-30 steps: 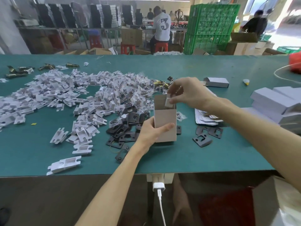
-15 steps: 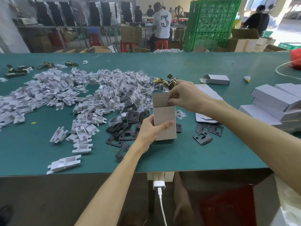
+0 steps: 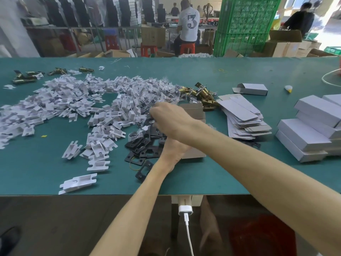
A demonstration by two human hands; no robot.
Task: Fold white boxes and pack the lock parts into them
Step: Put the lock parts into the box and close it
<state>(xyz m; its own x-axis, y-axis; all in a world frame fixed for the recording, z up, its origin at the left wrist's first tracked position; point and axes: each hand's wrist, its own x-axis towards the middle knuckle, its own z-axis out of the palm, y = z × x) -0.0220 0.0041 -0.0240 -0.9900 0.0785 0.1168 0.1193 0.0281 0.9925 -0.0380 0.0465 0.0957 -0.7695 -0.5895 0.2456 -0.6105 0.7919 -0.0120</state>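
On table (image 3: 55,178), left hand (image 3: 174,150) grips box (image 3: 195,154); right hand (image 3: 170,120) over bags (image 3: 160,93), fingers (image 3: 155,113) state unclear; shirt (image 3: 190,21) reads "3".

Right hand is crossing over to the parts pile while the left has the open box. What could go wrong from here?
1. The right hand reaches across the left hand, and its arm hides most of the box. A bump could tip the box or crush its open flap.
2. Its fingers dig where the small clear bags and black plates overlap, so it may lift extras or the wrong part.
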